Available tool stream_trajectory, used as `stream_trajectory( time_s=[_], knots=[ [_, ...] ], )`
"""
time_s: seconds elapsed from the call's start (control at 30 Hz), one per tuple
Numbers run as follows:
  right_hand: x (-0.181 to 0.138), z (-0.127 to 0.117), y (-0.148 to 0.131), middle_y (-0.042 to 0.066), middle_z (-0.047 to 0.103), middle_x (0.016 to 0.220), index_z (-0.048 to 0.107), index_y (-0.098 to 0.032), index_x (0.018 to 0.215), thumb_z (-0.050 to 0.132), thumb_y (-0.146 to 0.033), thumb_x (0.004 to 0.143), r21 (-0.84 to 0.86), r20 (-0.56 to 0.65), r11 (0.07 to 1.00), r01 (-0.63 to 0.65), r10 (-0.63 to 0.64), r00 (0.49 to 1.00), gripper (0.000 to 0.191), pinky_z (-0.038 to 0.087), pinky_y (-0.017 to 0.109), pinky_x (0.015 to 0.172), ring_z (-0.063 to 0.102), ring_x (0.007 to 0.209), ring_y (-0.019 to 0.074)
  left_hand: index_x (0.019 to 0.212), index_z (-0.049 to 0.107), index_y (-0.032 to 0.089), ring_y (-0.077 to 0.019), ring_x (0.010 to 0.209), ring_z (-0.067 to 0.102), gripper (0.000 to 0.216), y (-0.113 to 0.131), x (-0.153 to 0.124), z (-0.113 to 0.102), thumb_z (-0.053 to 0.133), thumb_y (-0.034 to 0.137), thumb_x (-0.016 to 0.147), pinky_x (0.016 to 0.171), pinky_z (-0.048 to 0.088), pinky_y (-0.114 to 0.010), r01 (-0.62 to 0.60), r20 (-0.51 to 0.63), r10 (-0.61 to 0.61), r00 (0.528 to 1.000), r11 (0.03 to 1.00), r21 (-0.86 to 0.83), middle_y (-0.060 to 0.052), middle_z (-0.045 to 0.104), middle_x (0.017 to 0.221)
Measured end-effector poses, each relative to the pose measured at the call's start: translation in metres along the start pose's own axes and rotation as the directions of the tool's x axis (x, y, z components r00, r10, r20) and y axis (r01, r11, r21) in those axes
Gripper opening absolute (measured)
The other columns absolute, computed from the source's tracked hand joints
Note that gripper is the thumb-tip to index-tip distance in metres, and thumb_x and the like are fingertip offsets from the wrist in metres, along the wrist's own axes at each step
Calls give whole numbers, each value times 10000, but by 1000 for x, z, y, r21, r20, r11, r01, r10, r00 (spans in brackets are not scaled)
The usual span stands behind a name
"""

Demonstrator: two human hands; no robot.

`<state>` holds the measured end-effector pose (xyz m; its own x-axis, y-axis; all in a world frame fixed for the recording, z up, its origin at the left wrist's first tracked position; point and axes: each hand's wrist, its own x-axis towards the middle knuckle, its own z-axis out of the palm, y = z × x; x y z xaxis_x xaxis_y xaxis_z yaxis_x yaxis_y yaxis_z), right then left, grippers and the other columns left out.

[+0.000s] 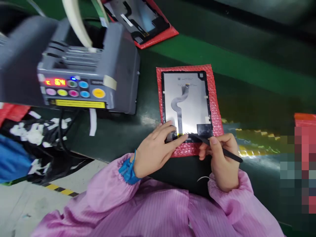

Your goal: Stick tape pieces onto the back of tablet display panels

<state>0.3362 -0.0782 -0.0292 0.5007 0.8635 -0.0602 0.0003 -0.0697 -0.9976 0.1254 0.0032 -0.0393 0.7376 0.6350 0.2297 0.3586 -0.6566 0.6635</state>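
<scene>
A tablet panel [192, 98] lies back side up on a red bubble-wrap sheet [214, 85], with a grey flex cable curving down its middle. My left hand [155, 148] rests flat on the panel's near left corner, fingers stretched out and pressing on it. My right hand [222, 158] is closed on black tweezers [209, 142], held like a pen. Their tip points left to the panel's bottom edge, close to my left fingertips. A blue wrist strap [127, 169] sits on my left wrist, and both arms wear pink sleeves.
A grey tape dispenser machine [81, 75] with coloured buttons and a red display stands at the left. Another panel on red bubble wrap [148, 23] lies at the back. Cables and white scraps [37, 131] sit at the left edge. More red wrap [304, 120] shows at the right.
</scene>
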Motion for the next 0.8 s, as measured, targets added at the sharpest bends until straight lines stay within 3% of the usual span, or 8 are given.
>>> stream_trajectory(
  time_s=[0.1, 0.2, 0.27, 0.33, 0.4, 0.53, 0.7, 0.8],
  knots=[
    [-2, -1, 1, -22, 749, 734, 648, -233, 1009, 650, -418, 1018, 50, 54, 998, 23, -26, 998, 186, 542, 207, 457, 690, 541, 115, 1421, 625, 278, -304, 1388, 597, 414, -13, -22, -25, 591, 437, 1041, 1099, 562, -473, 119, -166, -266, 950, 797, -592, -128, 672, 1406],
    [-4, -1, 3, 4, 767, 776, 678, -232, 1053, 568, -436, 1060, 59, 101, 997, 56, -61, 993, 232, 533, 211, 465, 695, 563, 117, 1082, 778, 218, -242, 950, 786, 528, -28, -44, -55, 574, 691, 968, 760, 660, -328, 51, -273, -612, 742, 458, -888, -89, 798, 957],
    [-5, 0, 3, 3, 768, 773, 681, -233, 1033, 554, -428, 1069, 49, 119, 996, 80, -86, 989, 236, 526, 208, 469, 688, 559, 112, 858, 776, 199, -177, 718, 750, 435, -30, -51, -65, 705, 624, 918, 641, 619, -258, -20, -370, -701, 609, 453, -891, -29, 741, 719],
    [-6, 1, -1, -1, 768, 774, 674, -234, 990, 542, -407, 1077, 47, 122, 992, 120, -125, 985, 235, 531, 209, 489, 683, 564, 107, 787, 750, 213, -140, 656, 709, 287, -23, -50, -63, 775, 467, 919, 649, 598, -233, -66, -499, -667, 553, 562, -824, 17, 696, 647],
    [-4, 2, -11, -3, 774, 806, 649, -236, 939, 548, -375, 1077, 50, 148, 987, 152, -158, 976, 221, 563, 219, 553, 697, 610, 107, 880, 767, 239, -135, 697, 710, 192, -7, -45, -52, 704, 383, 990, 695, 593, -239, -25, -515, -567, 642, 656, -754, 13, 739, 730],
    [6, 9, -43, 14, 801, 1095, 545, -251, 893, 788, -262, 923, -1, 392, 997, 73, -67, 918, 246, 623, 293, 830, 762, 920, 155, 1252, 725, 245, -140, 758, 702, 251, 25, -26, -21, 570, 292, 1061, 742, 590, -264, 130, -161, -295, 942, 763, -633, -65, 795, 1032],
    [32, 20, -68, 16, 793, 977, 482, -242, 798, 820, -278, 882, -141, 622, 988, 57, 44, 782, 350, 607, 313, 747, 747, 822, 178, 1265, 712, 227, -196, 969, 716, 272, 31, -6, 1, 542, 280, 1060, 848, 600, -323, 149, -25, -221, 975, 730, -667, -88, 760, 1109],
    [58, 30, -66, 6, 768, 846, 448, -245, 748, 830, -343, 865, -144, 529, 982, 121, -27, 848, 411, 579, 308, 664, 729, 751, 181, 1367, 636, 225, -197, 945, 734, 334, 24, -1, 3, 469, 293, 1086, 722, 612, -300, 208, 94, -238, 967, 518, -830, -95, 752, 1087]
  ],
)
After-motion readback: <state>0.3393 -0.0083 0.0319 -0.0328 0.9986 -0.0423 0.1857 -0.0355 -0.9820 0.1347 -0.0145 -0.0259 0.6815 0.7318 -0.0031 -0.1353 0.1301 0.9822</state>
